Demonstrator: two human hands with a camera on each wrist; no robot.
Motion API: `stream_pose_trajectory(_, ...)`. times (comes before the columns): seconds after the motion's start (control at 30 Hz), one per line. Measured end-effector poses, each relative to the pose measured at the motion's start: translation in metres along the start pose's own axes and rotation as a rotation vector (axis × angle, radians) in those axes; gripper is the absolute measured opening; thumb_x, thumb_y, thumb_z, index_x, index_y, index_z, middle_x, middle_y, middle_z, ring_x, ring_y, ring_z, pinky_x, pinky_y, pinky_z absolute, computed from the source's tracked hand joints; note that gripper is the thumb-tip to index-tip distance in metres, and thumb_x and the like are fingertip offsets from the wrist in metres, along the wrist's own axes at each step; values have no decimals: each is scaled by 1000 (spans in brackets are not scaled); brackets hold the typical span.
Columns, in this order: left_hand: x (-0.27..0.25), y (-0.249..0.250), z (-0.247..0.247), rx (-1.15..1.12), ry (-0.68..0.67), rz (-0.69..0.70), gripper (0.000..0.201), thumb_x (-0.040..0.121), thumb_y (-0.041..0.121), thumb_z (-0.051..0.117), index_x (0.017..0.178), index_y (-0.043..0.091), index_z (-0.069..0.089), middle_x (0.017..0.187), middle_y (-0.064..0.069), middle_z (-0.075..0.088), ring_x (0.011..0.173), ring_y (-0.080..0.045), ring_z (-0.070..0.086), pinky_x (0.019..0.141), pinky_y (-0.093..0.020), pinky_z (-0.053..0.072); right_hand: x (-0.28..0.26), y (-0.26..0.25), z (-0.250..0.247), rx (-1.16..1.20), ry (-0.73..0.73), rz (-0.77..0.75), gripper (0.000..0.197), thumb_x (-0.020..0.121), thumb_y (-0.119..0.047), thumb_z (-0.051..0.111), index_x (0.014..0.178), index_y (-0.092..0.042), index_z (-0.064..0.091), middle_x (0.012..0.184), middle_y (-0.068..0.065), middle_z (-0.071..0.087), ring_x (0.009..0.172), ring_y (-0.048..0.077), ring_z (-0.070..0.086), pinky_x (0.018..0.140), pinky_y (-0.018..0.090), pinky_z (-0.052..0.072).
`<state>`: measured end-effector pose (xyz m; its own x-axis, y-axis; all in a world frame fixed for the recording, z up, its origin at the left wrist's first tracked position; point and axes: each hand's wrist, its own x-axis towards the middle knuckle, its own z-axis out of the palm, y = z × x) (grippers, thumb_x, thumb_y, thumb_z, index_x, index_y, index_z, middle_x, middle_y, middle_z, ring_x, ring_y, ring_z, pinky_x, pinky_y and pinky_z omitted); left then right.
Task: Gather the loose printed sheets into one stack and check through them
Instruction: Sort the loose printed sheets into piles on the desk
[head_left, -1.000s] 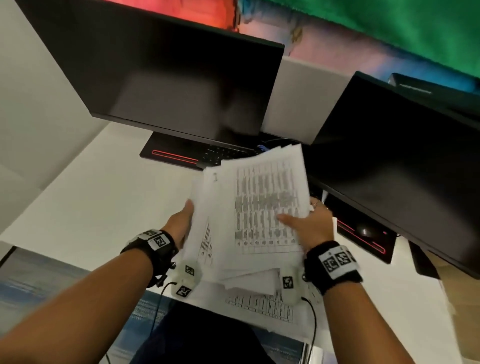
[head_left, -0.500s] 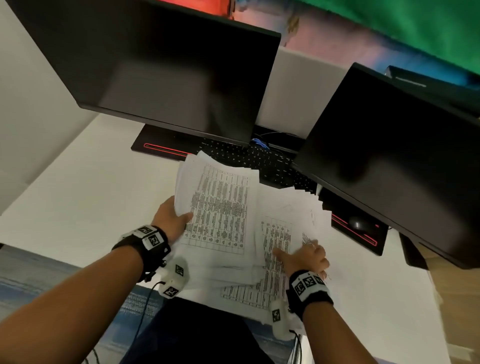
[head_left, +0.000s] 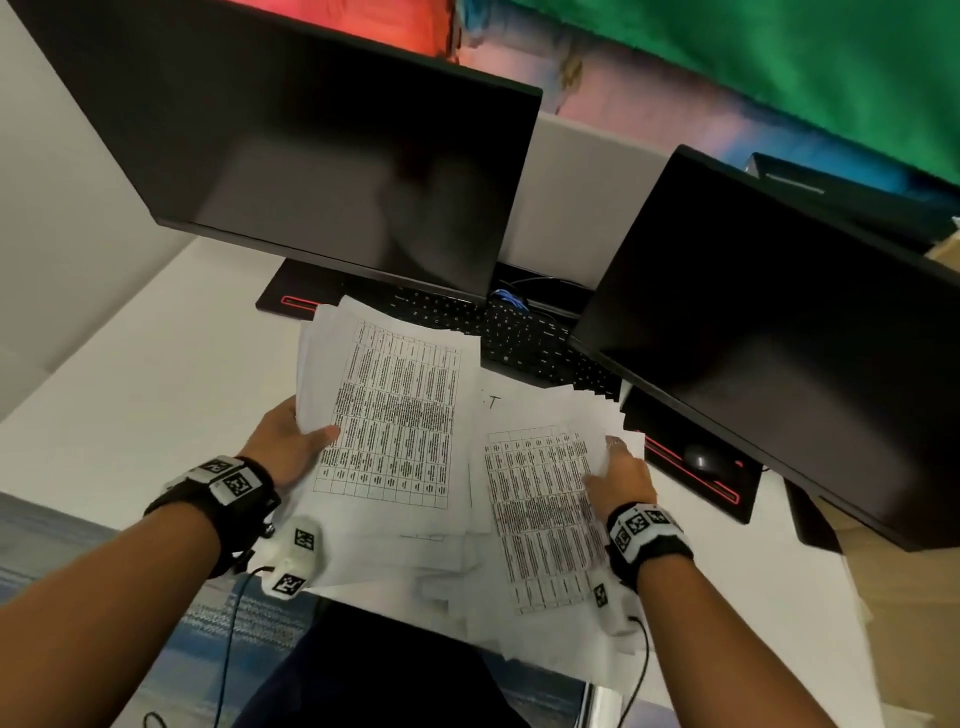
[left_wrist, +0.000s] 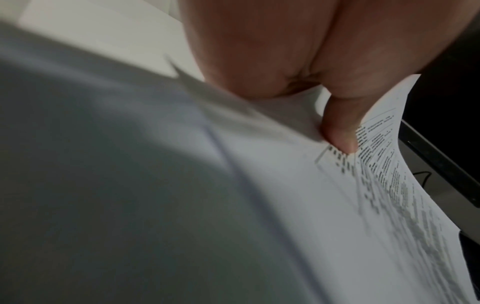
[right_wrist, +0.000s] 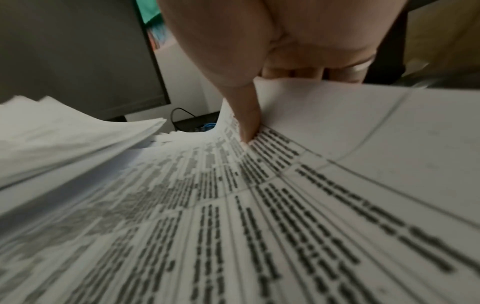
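Printed sheets with tables lie split in two lots over the white desk (head_left: 156, 395). My left hand (head_left: 311, 434) grips the left bundle (head_left: 395, 415) at its left edge, thumb on top (left_wrist: 340, 133) of the top sheet (left_wrist: 337, 205), tilted up off the desk. My right hand (head_left: 608, 465) pinches the right-hand sheets (head_left: 540, 499) at their right edge, thumb (right_wrist: 248, 127) pressed on the print (right_wrist: 259, 205) and fingers hidden beneath. These sheets lie low, fanned out. The left bundle (right_wrist: 64, 131) shows at the right wrist view's left.
Two dark monitors (head_left: 322, 156) (head_left: 779, 322) hang over the desk's back. A black keyboard (head_left: 519, 332) lies under them, just beyond the papers. A mouse (head_left: 701, 460) sits on a red-edged black pad at right. More loose sheets (head_left: 545, 639) overhang the desk's front edge.
One second ago both hands held one raised fanned bundle. It has since split: the left hand keeps its part at left, the right hand has lowered its part rightward onto the desk.
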<state>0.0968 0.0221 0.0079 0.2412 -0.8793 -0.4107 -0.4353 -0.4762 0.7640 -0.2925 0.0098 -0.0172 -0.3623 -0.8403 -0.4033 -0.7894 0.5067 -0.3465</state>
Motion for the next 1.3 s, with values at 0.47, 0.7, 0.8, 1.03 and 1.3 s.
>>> stream_pose_trajectory(0.47, -2, -12, -3, 18, 17, -22, 35, 91, 22, 68, 124, 16, 59, 111, -5, 68, 102, -28, 63, 86, -37, 47, -24, 1, -4, 191, 12, 1, 51, 83, -24, 79, 127, -7, 58, 123, 12, 67, 114, 31, 64, 97, 40, 55)
stream_pose_trajectory(0.7, 1, -9, 10, 76, -27, -31, 36, 92, 20, 66, 126, 10, 60, 110, -5, 65, 99, -27, 60, 85, -34, 45, -83, -60, -125, 212, 345, -309, 27, 84, -28, 78, 103, -17, 62, 90, -3, 64, 85, 20, 61, 75, 30, 53)
stream_pose_trajectory(0.8, 4, -8, 17, 61, -33, -37, 36, 92, 20, 66, 126, 10, 60, 110, -6, 66, 100, -29, 64, 79, -33, 47, -108, -86, -165, 376, 387, -423, 35, 78, -26, 84, 97, -22, 55, 80, -17, 57, 74, 8, 60, 65, 19, 47)
stream_pose_trajectory(1.03, 8, -6, 20, 101, -54, -20, 31, 93, 22, 63, 124, 14, 61, 101, -1, 67, 89, -22, 64, 63, -23, 45, -92, -112, -134, 839, 221, -299, 35, 74, -26, 86, 102, -20, 64, 91, -8, 73, 78, 3, 72, 66, 30, 59)
stream_pose_trajectory(1.3, 23, -12, 13, -13, -103, -146, 81, 86, 72, 30, 129, 10, 61, 127, -10, 65, 114, -32, 62, 105, -46, 45, -17, -102, 34, 313, -50, 41, 60, 97, -15, 58, 151, -5, 34, 150, 18, 47, 135, 33, 49, 108, 34, 41)
